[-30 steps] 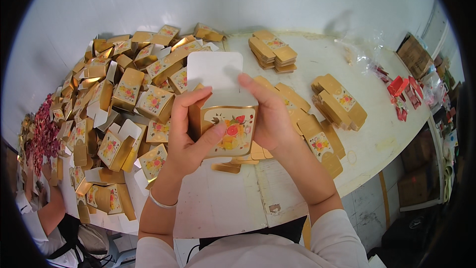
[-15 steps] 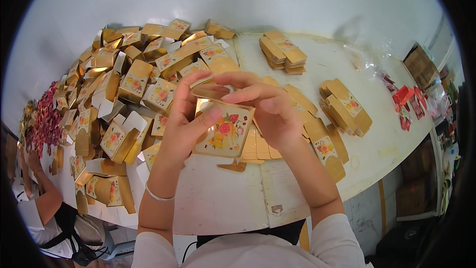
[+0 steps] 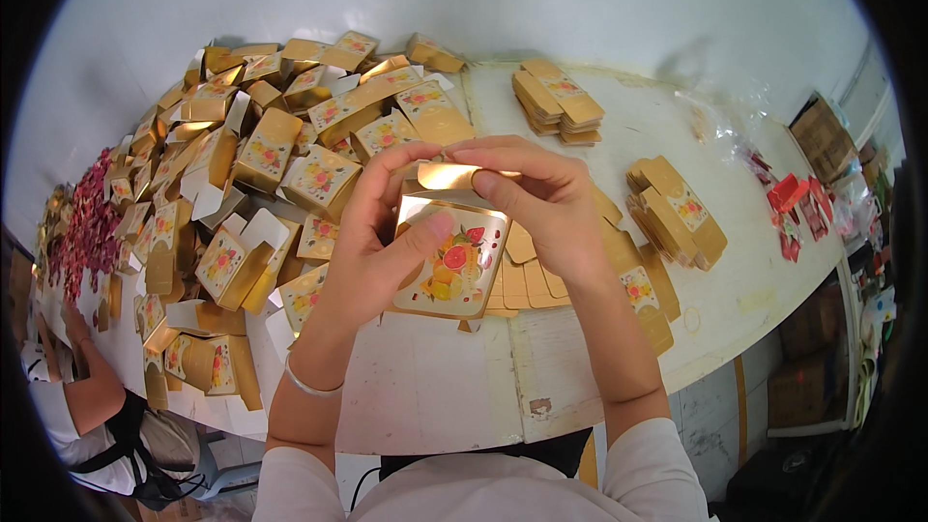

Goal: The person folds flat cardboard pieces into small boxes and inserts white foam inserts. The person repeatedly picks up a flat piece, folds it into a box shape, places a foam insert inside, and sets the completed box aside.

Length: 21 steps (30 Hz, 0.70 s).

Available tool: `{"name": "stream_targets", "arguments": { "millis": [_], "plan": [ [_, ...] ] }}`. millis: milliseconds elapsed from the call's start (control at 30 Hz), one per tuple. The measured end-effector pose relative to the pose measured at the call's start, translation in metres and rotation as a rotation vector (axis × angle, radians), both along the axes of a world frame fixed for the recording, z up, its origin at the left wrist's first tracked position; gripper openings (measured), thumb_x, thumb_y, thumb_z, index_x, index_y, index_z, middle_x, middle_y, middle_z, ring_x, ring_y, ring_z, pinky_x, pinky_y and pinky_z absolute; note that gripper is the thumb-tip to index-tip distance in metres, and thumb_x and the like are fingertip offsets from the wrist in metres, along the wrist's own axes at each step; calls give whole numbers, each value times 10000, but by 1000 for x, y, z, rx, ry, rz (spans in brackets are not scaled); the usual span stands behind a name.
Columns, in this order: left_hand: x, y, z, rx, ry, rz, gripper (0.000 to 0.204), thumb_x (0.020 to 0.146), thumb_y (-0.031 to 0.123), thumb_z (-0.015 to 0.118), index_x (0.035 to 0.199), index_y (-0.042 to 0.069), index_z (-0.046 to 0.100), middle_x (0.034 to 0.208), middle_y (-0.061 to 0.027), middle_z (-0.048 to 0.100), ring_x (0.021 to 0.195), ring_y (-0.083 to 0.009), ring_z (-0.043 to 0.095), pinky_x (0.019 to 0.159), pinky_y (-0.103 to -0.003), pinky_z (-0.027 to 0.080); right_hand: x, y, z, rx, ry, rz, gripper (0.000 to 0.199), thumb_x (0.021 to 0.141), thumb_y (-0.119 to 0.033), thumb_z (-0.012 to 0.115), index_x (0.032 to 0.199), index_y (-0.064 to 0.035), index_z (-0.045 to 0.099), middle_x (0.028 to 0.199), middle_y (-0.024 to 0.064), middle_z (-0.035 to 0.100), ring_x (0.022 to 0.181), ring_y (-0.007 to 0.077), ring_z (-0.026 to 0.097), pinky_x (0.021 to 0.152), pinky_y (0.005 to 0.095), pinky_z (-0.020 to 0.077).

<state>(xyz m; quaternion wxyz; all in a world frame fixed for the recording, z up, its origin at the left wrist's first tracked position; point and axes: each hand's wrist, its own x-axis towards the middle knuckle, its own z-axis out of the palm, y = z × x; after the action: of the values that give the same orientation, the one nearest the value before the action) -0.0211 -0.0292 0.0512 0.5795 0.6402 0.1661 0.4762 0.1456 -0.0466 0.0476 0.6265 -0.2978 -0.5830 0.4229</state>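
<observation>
A gold carton [image 3: 452, 266] with a fruit picture on its front is held up over the near middle of the table. My left hand [image 3: 382, 237] grips it along its left side, thumb pressed on the printed front. At the carton's top, my right hand [image 3: 541, 198] pinches a shiny gold flap [image 3: 447, 176] between thumb and fingers. The flap stands up from the carton. Partly hidden behind the carton and my right hand, several flat gold cartons [image 3: 527, 285] lie fanned out on the table.
A large heap of opened gold cartons [image 3: 266, 150] covers the left. Stacks of flat cartons stand at the back [image 3: 558, 101] and right [image 3: 677, 211]. Small red packets [image 3: 82, 222] are piled far left, near another person's arm [image 3: 92, 387]. Red pieces [image 3: 788, 190] and clear plastic lie far right.
My right hand has closed from a loose, spread pose onto the top flap, which now stands raised. The carton and my left hand have shifted slightly right.
</observation>
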Motion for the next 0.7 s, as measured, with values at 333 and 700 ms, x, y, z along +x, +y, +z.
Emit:
{"name": "stream_targets", "arguments": {
  "millis": [333, 700],
  "plan": [
    [0, 6, -5, 17, 1, -6, 394, 792, 31, 585, 1149, 59, 422, 989, -32, 504, 856, -75, 469, 700, -194, 394, -3, -7, 2, -5, -99, -62, 164, 803, 20, 540, 939, -2, 628, 963, 74, 591, 817, 103, 540, 653, 218, 444],
    [-1, 2, 0, -4, 13, -9, 307, 824, 79, 569, 1101, 49, 441, 1025, -35, 504, 919, -75, 476, 739, -202, 399, 2, -6, 2, 19, -48, 92, 179, 786, 8, 574, 950, -27, 635, 968, 72, 579, 807, 114, 551, 653, 216, 450]
  ]
}}
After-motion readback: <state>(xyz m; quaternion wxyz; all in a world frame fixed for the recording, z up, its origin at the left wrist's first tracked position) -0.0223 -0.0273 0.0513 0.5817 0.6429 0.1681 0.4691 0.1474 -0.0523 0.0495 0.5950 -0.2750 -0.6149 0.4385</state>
